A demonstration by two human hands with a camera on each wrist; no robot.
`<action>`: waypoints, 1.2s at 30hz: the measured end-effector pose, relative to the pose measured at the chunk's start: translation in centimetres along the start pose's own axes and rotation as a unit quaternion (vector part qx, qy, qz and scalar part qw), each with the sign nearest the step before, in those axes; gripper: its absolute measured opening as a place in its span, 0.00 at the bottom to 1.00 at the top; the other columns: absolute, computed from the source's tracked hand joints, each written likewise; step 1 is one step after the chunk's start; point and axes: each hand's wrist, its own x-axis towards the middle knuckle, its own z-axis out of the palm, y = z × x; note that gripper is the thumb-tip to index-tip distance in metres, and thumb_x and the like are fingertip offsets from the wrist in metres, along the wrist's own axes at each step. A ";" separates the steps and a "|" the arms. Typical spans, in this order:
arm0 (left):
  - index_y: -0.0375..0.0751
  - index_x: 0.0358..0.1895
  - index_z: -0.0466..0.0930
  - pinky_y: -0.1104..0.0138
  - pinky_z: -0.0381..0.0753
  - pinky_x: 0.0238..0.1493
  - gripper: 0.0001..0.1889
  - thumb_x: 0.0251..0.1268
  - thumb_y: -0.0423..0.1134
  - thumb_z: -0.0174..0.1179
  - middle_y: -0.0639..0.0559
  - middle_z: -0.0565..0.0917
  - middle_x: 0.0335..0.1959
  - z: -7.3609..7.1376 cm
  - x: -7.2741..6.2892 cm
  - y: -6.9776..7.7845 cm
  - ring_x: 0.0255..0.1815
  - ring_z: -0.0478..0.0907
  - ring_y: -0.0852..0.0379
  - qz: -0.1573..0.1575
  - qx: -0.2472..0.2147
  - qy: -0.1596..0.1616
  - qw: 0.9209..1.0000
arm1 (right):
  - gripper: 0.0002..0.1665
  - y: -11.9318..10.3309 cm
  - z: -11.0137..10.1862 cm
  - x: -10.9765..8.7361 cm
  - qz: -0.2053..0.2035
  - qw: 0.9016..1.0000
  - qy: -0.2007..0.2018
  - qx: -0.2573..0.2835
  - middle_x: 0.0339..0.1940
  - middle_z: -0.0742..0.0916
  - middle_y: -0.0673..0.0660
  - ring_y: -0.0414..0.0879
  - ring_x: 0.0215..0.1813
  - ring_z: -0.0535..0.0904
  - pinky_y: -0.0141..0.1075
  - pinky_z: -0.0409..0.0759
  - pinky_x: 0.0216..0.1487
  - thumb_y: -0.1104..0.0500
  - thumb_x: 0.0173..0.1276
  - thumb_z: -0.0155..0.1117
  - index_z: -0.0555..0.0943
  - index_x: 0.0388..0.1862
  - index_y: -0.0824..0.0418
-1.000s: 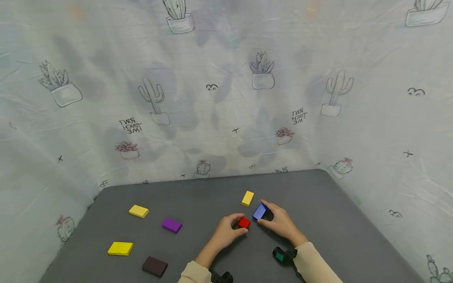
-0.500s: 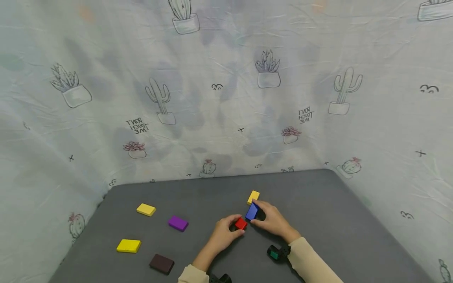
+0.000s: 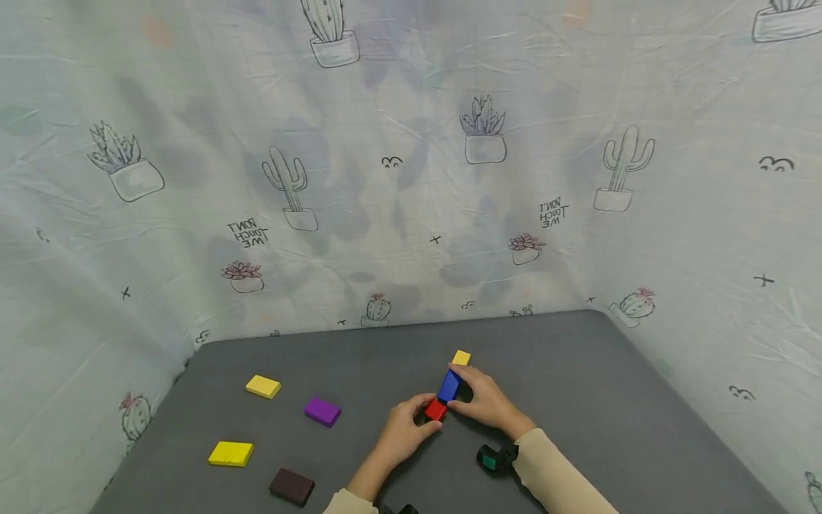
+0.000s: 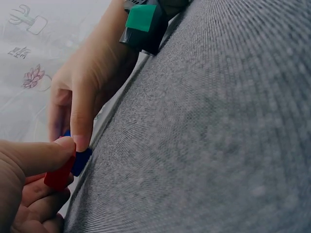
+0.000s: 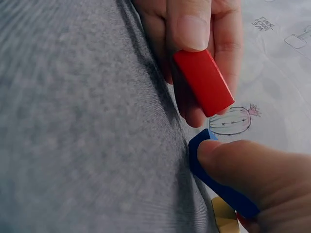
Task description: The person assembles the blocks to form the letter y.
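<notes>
My left hand [image 3: 401,434] pinches a small red block [image 3: 435,410] between thumb and fingers, near the middle of the table. Just to its right, my right hand [image 3: 486,404] pinches a blue block [image 3: 449,385] with slanted ends. In the head view the blue block's near end meets the red block; the right wrist view shows the red block [image 5: 205,83] a little apart from the blue block [image 5: 218,179]. Beyond the blue block lies a yellow block [image 3: 461,358], its near end close to my right fingertips. Whether yellow and blue touch, I cannot tell.
On the left of the grey table [image 3: 372,364] lie a pale yellow block [image 3: 263,387], a purple block [image 3: 322,412], a bright yellow block [image 3: 231,454] and a dark brown block [image 3: 292,487]. A cactus-print cloth [image 3: 398,193] hangs around the table's back and sides.
My right hand has brought the blue block leftward, from a gap beside the red block to up against it in the head view. The left hand keeps its pinch, nearly still.
</notes>
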 end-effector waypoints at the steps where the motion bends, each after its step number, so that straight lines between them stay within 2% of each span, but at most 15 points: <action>1: 0.34 0.58 0.76 0.52 0.76 0.56 0.26 0.57 0.42 0.67 0.43 0.82 0.53 0.0 0.0 0.0 0.56 0.78 0.48 0.002 0.005 0.002 1.000 | 0.42 0.1 0.1 0.0 0.002 1.000 0.001 -0.002 0.65 0.75 0.64 0.60 0.66 0.71 0.56 0.71 0.62 0.51 0.58 0.71 0.67 0.69 0.63; 8: 0.35 0.57 0.76 0.51 0.76 0.56 0.25 0.56 0.41 0.67 0.42 0.82 0.53 -0.2 0.2 -0.1 0.56 0.78 0.47 0.015 0.040 0.021 0.999 | 0.42 0.3 0.4 0.1 -0.001 1.000 -0.002 0.005 0.68 0.72 0.65 0.60 0.68 0.69 0.57 0.70 0.63 0.49 0.60 0.69 0.66 0.70 0.62; 18: 0.34 0.57 0.76 0.49 0.75 0.56 0.25 0.57 0.39 0.67 0.41 0.82 0.53 -0.1 0.3 0.2 0.56 0.78 0.45 0.025 0.059 0.017 0.998 | 0.41 0.5 0.3 0.1 -0.020 1.000 -0.012 0.005 0.70 0.70 0.61 0.56 0.72 0.64 0.55 0.68 0.65 0.47 0.63 0.66 0.67 0.69 0.64; 23: 0.33 0.57 0.76 0.49 0.75 0.56 0.25 0.55 0.37 0.68 0.40 0.82 0.53 0.1 0.1 0.3 0.56 0.78 0.44 0.022 0.068 0.017 0.997 | 0.41 0.7 0.5 0.0 -0.010 1.000 -0.016 0.014 0.70 0.71 0.60 0.56 0.71 0.65 0.54 0.68 0.65 0.44 0.62 0.65 0.68 0.69 0.62; 29: 0.34 0.58 0.76 0.51 0.76 0.56 0.25 0.56 0.38 0.67 0.41 0.81 0.54 0.4 0.2 0.1 0.57 0.78 0.45 0.017 0.073 0.019 0.997 | 0.43 0.8 0.7 -0.2 -0.002 1.000 -0.005 0.030 0.69 0.72 0.60 0.56 0.70 0.66 0.55 0.68 0.65 0.42 0.60 0.66 0.68 0.69 0.62; 36: 0.33 0.59 0.75 0.50 0.76 0.56 0.26 0.57 0.38 0.67 0.40 0.81 0.55 0.3 0.5 0.1 0.57 0.78 0.44 0.017 0.081 0.025 0.996 | 0.42 0.6 0.6 -0.2 0.000 0.999 0.013 0.038 0.69 0.72 0.61 0.56 0.70 0.67 0.55 0.68 0.64 0.43 0.61 0.66 0.68 0.68 0.63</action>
